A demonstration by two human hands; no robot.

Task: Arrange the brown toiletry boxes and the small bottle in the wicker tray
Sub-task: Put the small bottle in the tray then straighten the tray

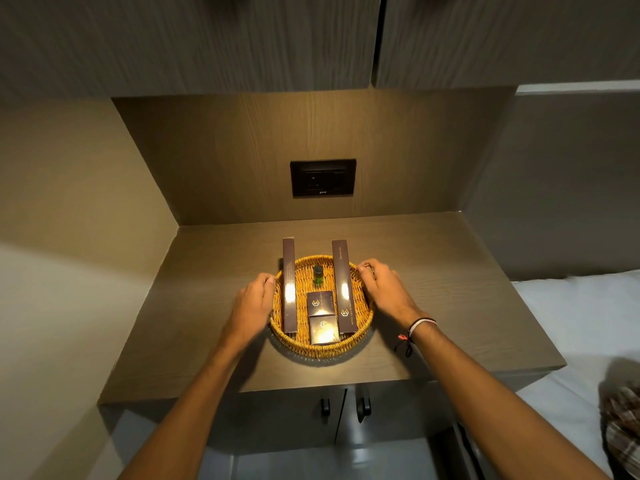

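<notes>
The round woven wicker tray point(277, 318) is flanked between the left hand point(252, 306) and right hand point(382, 289), fingers curled loosely at its rim, nothing visibly clasped; the long brown boxes point(289, 289) run straight away.

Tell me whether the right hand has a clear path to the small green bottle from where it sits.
Probably yes. The right hand rests on the wicker tray rim, and only the long box lies between it and the small green bottle. The box lies low, so reaching over it looks easy.
</notes>
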